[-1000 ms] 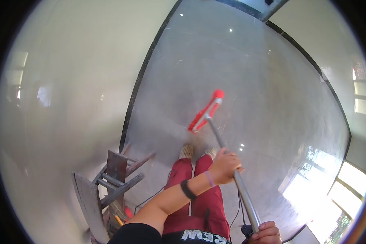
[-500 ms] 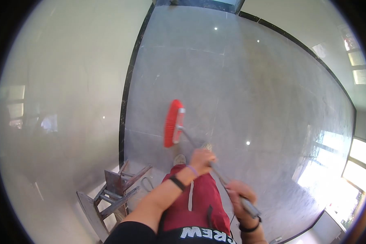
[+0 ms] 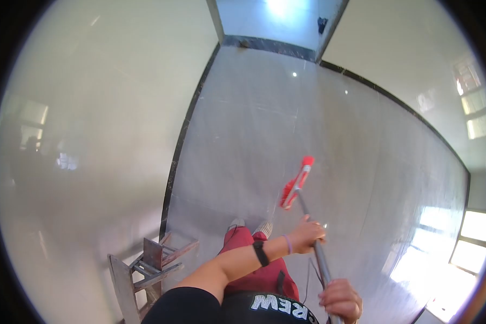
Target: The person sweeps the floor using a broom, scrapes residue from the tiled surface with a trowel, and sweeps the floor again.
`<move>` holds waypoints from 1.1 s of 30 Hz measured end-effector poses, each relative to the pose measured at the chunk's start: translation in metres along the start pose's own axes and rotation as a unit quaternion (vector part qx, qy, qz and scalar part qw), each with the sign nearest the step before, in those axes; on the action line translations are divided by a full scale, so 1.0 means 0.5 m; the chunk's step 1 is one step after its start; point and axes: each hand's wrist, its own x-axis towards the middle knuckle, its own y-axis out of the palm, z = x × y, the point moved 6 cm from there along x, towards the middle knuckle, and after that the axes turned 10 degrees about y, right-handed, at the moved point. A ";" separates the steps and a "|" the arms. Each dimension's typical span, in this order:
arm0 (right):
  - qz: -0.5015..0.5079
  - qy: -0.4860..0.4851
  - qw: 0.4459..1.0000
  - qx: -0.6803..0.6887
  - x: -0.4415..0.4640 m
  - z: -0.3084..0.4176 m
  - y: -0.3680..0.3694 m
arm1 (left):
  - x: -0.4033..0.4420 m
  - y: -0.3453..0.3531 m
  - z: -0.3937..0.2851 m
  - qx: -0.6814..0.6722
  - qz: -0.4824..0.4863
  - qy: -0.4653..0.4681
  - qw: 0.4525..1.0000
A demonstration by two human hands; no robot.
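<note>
A sweeping stroke seems in hand: left hand (image 3: 308, 235) and right hand (image 3: 340, 300) curl round the handle (image 3: 322, 261) of the red broom (image 3: 297, 186), right of centre; floor (image 3: 372, 162) contact is unclear. Another stroke would need both grips firm.

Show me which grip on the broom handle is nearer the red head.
The left grip, the one beside the purple wristband; the right grip holds the broom handle farther from the red head.
</note>
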 end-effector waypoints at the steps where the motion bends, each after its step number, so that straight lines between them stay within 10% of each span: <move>1: 0.051 -0.032 0.994 0.090 0.023 0.030 0.003 | -0.022 -0.037 0.007 0.024 0.000 -0.009 1.000; 5: 0.250 -0.095 0.949 0.167 0.119 0.036 0.046 | -0.120 -0.180 0.072 0.111 -0.031 -0.085 0.990; 12: 0.158 -0.026 0.953 0.256 0.314 -0.128 0.219 | -0.266 -0.467 0.148 0.240 -0.199 -0.186 0.932; 19: 0.070 0.267 0.938 0.209 0.534 -0.349 0.439 | -0.352 -0.616 0.455 0.175 -0.185 -0.355 0.899; 24: -0.024 0.305 0.949 0.073 0.588 -0.312 0.288 | -0.158 -0.579 0.473 0.063 -0.224 -0.101 0.967; 29: -0.043 0.117 0.987 0.100 0.702 -0.165 0.236 | 0.003 -0.621 0.440 -0.032 -0.188 -0.108 0.976; 33: 0.055 0.156 0.983 0.085 0.770 -0.134 0.233 | 0.027 -0.730 0.385 -0.049 -0.190 -0.099 0.976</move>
